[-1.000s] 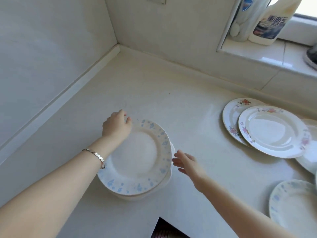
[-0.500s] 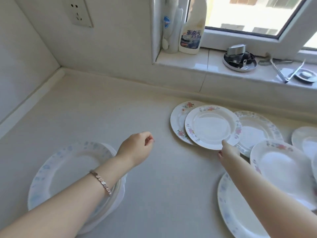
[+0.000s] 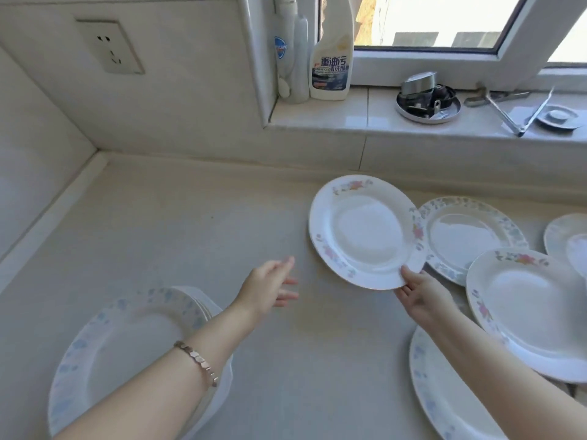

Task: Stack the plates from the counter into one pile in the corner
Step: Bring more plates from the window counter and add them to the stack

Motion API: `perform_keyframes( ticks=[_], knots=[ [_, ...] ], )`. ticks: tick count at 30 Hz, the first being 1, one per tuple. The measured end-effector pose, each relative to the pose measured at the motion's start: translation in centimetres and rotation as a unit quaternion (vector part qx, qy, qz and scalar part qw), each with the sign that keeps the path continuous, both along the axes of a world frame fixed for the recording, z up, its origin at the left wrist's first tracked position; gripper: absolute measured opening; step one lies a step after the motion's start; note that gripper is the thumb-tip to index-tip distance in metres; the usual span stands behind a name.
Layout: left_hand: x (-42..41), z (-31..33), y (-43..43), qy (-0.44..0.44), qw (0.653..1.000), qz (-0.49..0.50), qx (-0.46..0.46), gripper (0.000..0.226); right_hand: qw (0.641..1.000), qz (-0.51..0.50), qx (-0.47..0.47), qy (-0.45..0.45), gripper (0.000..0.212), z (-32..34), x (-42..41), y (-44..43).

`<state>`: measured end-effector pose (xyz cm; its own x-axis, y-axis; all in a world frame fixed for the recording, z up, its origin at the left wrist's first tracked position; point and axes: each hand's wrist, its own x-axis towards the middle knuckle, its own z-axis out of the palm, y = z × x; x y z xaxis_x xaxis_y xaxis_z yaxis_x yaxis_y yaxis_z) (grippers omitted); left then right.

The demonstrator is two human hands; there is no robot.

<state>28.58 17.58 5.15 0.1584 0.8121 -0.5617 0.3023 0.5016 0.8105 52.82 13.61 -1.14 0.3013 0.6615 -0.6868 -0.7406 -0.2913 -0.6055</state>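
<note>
Above the counter, pink-flowered plate in right hand, tilted.

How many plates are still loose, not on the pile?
5 visible: one in the right hand, pink-flowered; one behind it; one at far right edge; one pink-flowered front right; one blue-patterned bottom right. More may lie outside the frame.

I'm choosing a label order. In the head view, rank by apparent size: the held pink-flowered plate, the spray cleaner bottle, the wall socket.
1. Pink-flowered plate, held by the right hand.
2. Spray cleaner bottle, though it stands farther from the camera, so it may look smaller than it is.
3. Wall socket.
</note>
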Motion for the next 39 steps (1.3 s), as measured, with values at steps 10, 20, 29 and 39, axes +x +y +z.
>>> perform_keyframes(
  ticks=[10, 20, 29, 39],
  knots=[
    [-3.7, -2.1, -0.9, 0.025, 0.944, 0.330, -0.011, 0.030, 0.958, 0.255, 0.046, -0.119, 0.017, 2.5, -6.7, 0.5],
    [-9.6, -1.9, -0.6, 0.053, 0.924, 0.374, 0.051, 0.023, 0.983, -0.066, -0.174, 0.011, 0.058, -2.2, -5.8, 6.6],
    [-12.5, -1.8, -2.5, 0.057, 0.918, 0.390, 0.041, 0.022, 0.980, -0.111, -0.144, 0.081, 0.011, -1.6, -7.1, 8.2],
    [-19.3, -0.2, -7.2, 0.097, 0.889, 0.440, 0.075, 0.032, 0.991, 0.037, -0.065, 0.112, 0.011, 2.2, -10.4, 2.3]
  ],
)
